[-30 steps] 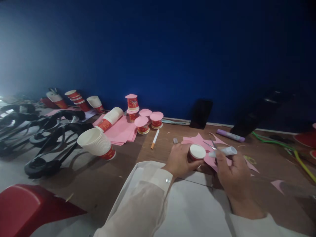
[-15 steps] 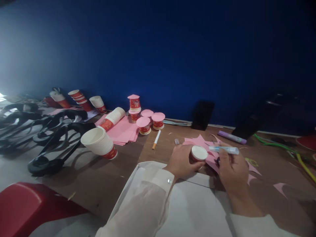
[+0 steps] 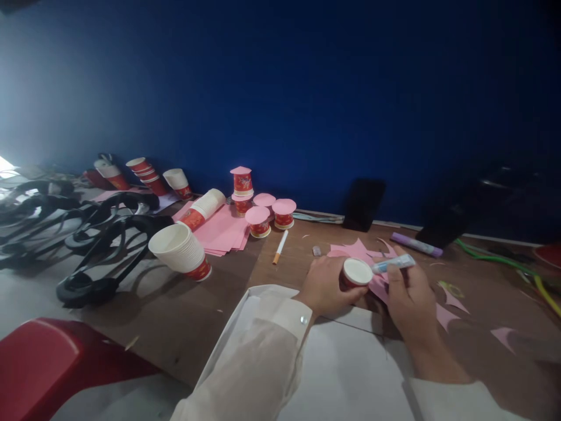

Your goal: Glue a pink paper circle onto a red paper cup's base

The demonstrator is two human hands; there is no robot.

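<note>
My left hand [image 3: 328, 286] is wrapped round a small red paper cup [image 3: 357, 271], which stands upside down with its white base facing up. In my right hand [image 3: 409, 298] is a slim white-and-blue glue pen [image 3: 394, 264], pinched between thumb and fingers. Its tip points left and lies right at the cup's base rim; whether it touches cannot be made out. Under and behind the cup lie pink paper scraps [image 3: 350, 250] with curved cut-outs. Left of my hands, several upturned red cups [image 3: 284, 218] bear round pink paper discs [image 3: 258, 214], two of them stacked.
A nested stack of paper cups [image 3: 175, 248] leans at left, and another stack [image 3: 204, 209] lies on pink paper sheets [image 3: 223, 234]. Black headsets [image 3: 83, 289] crowd the far left. A cigarette [image 3: 280, 248], a purple tube [image 3: 416, 244] and a dark phone-like slab [image 3: 363, 204] are also there.
The glue pen has moved slightly left and tilted, its tip now at the cup's base rim. My left hand keeps its hold. The whole view has shifted slightly.
</note>
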